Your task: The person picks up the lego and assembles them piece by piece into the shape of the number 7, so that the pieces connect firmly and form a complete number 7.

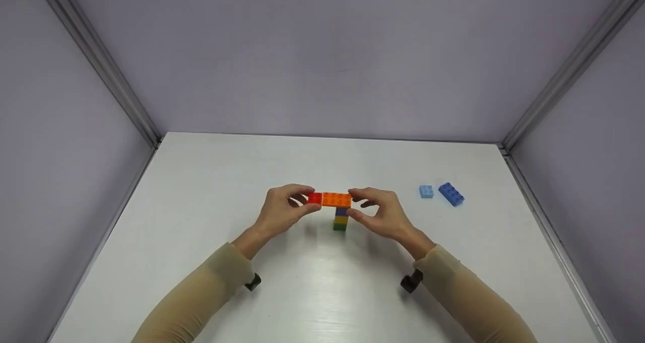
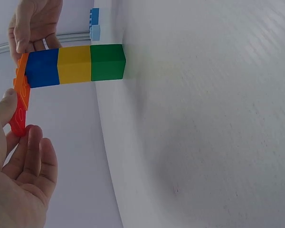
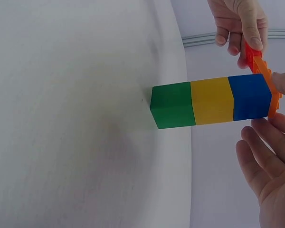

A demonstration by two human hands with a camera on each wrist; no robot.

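A small tower of a green brick [image 3: 173,105], a yellow brick [image 3: 212,101] and a blue brick [image 3: 249,97] stands upright on the table. Across its top lies a flat orange brick [image 1: 336,199], sticking out to the left past the tower. My left hand [image 1: 282,211] pinches a flat red brick [image 2: 19,116] between thumb and fingers, right at the orange brick's left end. On the other side, my right hand [image 1: 385,214] grips the orange brick's right end, thumb in front and fingers behind, with fingertips close to the blue brick.
Further right on the white table [image 1: 201,182] lie a small light blue brick [image 1: 426,191] and a longer blue brick [image 1: 451,194]. Grey walls [image 1: 327,61] close in the back and both sides. Dark wrist cameras [image 1: 411,281] hang below the sleeves.
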